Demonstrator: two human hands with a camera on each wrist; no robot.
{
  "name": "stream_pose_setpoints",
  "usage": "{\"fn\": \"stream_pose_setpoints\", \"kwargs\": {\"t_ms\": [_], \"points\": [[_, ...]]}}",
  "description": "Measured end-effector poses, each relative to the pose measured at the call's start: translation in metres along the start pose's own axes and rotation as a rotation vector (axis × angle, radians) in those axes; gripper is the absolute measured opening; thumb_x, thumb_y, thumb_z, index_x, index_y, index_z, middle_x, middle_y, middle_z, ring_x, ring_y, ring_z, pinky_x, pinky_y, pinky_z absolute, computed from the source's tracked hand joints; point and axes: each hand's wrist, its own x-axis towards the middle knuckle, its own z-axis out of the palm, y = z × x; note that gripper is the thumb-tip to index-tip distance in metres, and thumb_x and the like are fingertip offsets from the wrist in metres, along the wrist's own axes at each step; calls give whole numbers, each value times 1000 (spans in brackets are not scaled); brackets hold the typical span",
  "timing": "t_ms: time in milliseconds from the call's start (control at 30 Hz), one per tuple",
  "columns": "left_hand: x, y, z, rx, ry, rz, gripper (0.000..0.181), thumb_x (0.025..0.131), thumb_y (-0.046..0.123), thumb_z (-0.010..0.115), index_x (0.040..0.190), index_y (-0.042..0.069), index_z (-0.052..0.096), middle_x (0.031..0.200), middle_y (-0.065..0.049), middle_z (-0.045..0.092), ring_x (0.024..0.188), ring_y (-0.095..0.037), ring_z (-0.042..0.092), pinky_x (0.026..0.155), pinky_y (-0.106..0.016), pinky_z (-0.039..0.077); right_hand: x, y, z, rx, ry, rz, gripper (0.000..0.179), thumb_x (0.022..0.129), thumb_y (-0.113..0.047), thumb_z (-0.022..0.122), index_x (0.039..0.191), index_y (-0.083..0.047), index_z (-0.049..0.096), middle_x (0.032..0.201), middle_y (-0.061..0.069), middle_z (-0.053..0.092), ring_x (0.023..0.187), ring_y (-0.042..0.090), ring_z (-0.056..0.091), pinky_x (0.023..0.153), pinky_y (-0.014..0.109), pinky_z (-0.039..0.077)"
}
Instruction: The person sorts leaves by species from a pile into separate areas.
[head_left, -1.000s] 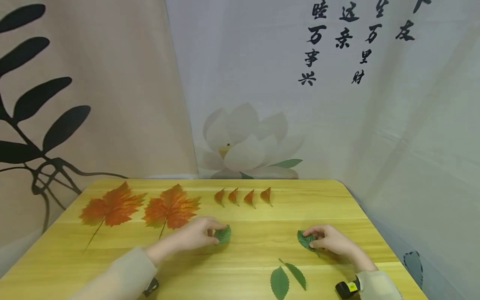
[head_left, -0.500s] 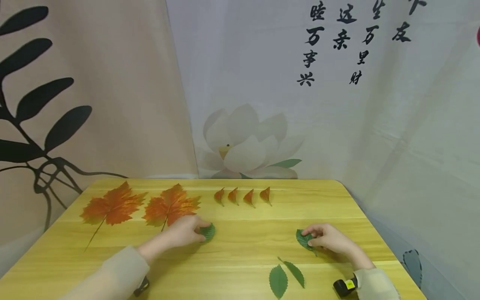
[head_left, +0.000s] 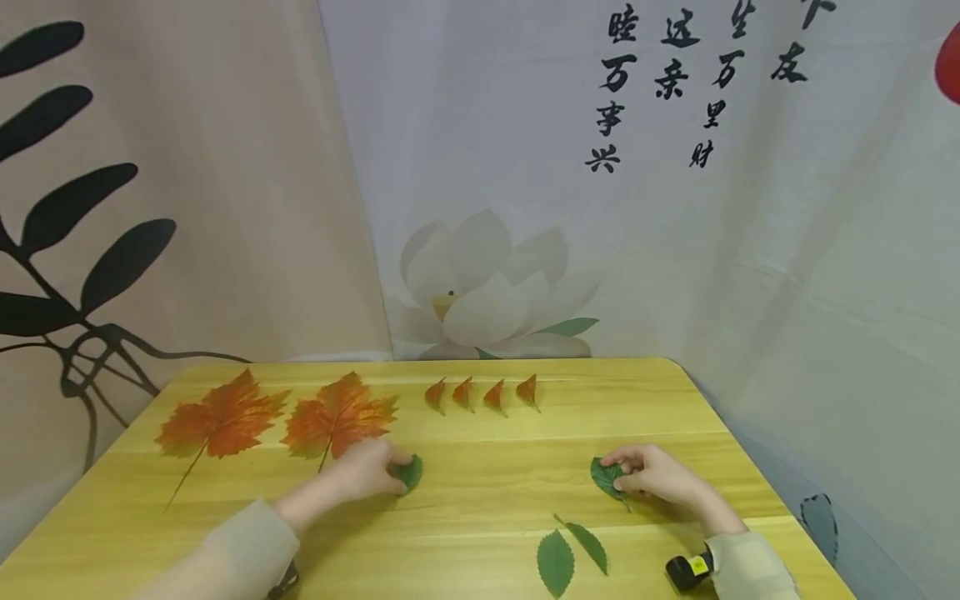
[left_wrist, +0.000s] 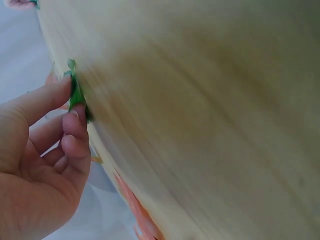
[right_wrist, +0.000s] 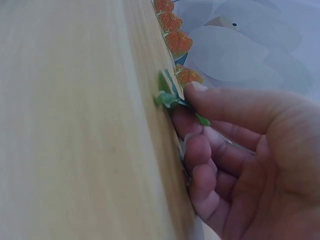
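Note:
My left hand (head_left: 367,469) pinches a green leaf (head_left: 409,472) between thumb and fingers, close over the wooden table, just right of an orange maple leaf (head_left: 341,412). In the left wrist view that green leaf (left_wrist: 77,95) is seen nearly edge-on at the fingertips. On the right side of the table, my right hand (head_left: 656,475) pinches another green leaf (head_left: 606,477) whose stem points toward me. The right wrist view has this leaf (right_wrist: 170,95) at the thumb tip, low against the tabletop. Two more green leaves, an upright one (head_left: 556,564) and a slanted one (head_left: 588,546), lie in front.
A second maple leaf (head_left: 221,414) lies at the far left of the yellow wooden table (head_left: 480,533). Several small orange leaves (head_left: 495,397) form a row near the back edge. Behind hangs a printed cloth (head_left: 480,167) with a lotus and dark writing.
My left hand has moved left with its green leaf, toward the maple leaves, and lowered slightly. The right hand with its leaf has stayed nearly in place.

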Motion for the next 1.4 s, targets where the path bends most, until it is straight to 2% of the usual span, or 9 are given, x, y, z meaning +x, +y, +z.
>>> {"fn": "stream_pose_setpoints", "kwargs": {"t_ms": [133, 267, 400, 533, 700, 900, 1033, 1233, 1400], "points": [[0, 3, 3, -5, 13, -18, 47, 74, 16, 83, 113, -7, 68, 70, 2, 62, 60, -11, 50, 56, -27, 45, 0, -2, 0, -1, 7, 7, 34, 91, -7, 65, 122, 4, 61, 79, 5, 52, 54, 8, 41, 48, 22, 39], [-1, 7, 4, 47, 42, -33, 46, 73, 18, 84, 110, -5, 70, 63, 7, 54, 56, -10, 46, 53, -26, 41, 2, -6, 1, -6, 63, 9, 34, 90, -8, 66, 122, 3, 61, 83, 6, 51, 59, 10, 43, 51, 23, 40], [-1, 8, 4, 81, 61, -37, 45, 72, 19, 85, 108, -3, 70, 64, 6, 52, 58, -11, 46, 56, -28, 42, 6, -12, 3, -54, 162, -12, 31, 90, -10, 68, 119, -2, 64, 86, 7, 52, 68, 14, 45, 56, 24, 42], [-2, 7, 2, 54, 53, -14, 47, 73, 18, 85, 112, -1, 66, 66, 5, 51, 60, -11, 47, 57, -30, 42, 11, -22, 6, -95, 221, -25, 30, 89, -14, 70, 118, -7, 66, 90, 7, 55, 76, 19, 48, 59, 26, 44], [-4, 4, -1, 20, 19, 31, 51, 74, 16, 84, 119, 6, 63, 72, 5, 57, 64, -12, 50, 58, -32, 43, 20, -38, 11, -52, 241, -49, 32, 88, -16, 71, 119, -7, 67, 93, 7, 58, 82, 21, 49, 63, 28, 46], [-3, 2, 0, 33, 15, 49, 44, 73, 18, 84, 113, 8, 70, 90, 0, 67, 72, -12, 54, 64, -36, 46, 32, -56, 20, -7, 226, -73, 35, 87, -16, 73, 119, -5, 67, 90, 8, 58, 79, 20, 50, 64, 27, 47], [-3, 2, 1, 32, 17, 8, 44, 72, 20, 85, 112, 9, 72, 86, 3, 66, 71, -12, 53, 63, -36, 45, 43, -65, 28, 2, 201, -96, 36, 87, -15, 73, 119, -3, 66, 87, 7, 56, 75, 18, 48, 60, 25, 44], [-2, 4, 2, 119, 14, -121, 47, 71, 35, 85, 115, 24, 73, 82, 11, 65, 69, -8, 53, 57, -32, 43, 57, -78, 39, -1, 176, -115, 35, 86, -15, 74, 119, -4, 66, 84, 4, 56, 71, 16, 47, 56, 23, 41], [-1, 6, 1, 157, 10, -157, 48, 69, 39, 86, 114, 29, 74, 91, 6, 70, 66, -9, 51, 52, -30, 41, 66, -85, 48, 14, 160, -116, 35, 85, -14, 75, 118, -6, 67, 84, 4, 57, 71, 16, 48, 56, 24, 41]]}}
